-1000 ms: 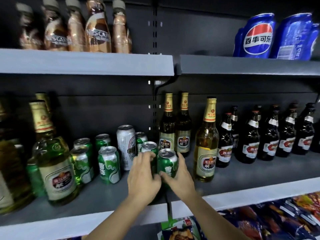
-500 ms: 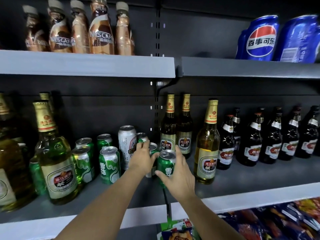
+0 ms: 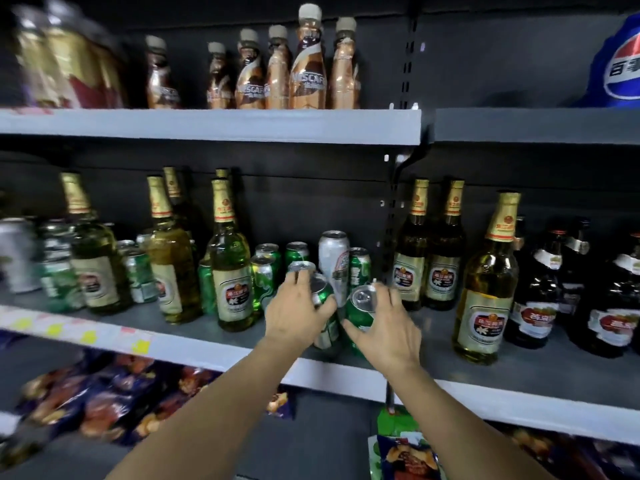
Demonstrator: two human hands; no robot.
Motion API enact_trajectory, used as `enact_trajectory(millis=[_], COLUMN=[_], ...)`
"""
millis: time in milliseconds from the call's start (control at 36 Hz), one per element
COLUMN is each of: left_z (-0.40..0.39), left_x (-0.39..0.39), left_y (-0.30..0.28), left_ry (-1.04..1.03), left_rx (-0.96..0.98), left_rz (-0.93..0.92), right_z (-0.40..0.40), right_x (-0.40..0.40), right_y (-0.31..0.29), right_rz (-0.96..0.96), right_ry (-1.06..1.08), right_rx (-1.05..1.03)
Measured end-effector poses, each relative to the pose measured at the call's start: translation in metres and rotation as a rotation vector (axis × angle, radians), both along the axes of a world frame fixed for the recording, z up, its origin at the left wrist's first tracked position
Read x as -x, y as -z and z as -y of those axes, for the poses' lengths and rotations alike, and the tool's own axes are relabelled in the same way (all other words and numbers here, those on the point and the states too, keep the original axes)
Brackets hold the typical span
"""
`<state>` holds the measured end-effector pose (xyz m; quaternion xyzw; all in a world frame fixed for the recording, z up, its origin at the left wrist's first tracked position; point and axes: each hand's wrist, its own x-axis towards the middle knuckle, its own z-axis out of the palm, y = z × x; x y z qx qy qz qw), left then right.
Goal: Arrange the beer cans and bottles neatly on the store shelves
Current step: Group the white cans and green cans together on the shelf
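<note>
Green beer cans are gripped on the middle shelf (image 3: 207,344), one (image 3: 323,306) by the left hand (image 3: 296,315), another (image 3: 360,313) by the right hand (image 3: 386,329)

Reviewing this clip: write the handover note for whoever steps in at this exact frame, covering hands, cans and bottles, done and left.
Left hand grips a green can; right hand grips another green can, both tilted at the middle shelf front.
Behind them: a white can and more green cans, loosely grouped.
Beer bottles stand upright on either side.
Done: bottles upright.
Left: set both held cans upright, line up the cluster.
</note>
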<state>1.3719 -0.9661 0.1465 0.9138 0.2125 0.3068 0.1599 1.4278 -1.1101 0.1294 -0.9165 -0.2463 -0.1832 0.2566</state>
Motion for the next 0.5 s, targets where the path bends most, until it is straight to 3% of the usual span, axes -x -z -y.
enact_trajectory(millis=[222,500], left_z=[-0.062,-0.169], left_x=[0.101,0.254], left_y=[0.002,0.021], left_ry=[-0.201,-0.433], left_rx=[-0.100,-0.068], left_rz=[-0.055,-0.134], right_z=[-0.068,-0.193], right_x=[0.069,0.175], right_y=[-0.002,0.010], right_rz=[-0.013,-0.017], right_ry=[-0.212,-0.419], right_rx=[-0.029,0.029])
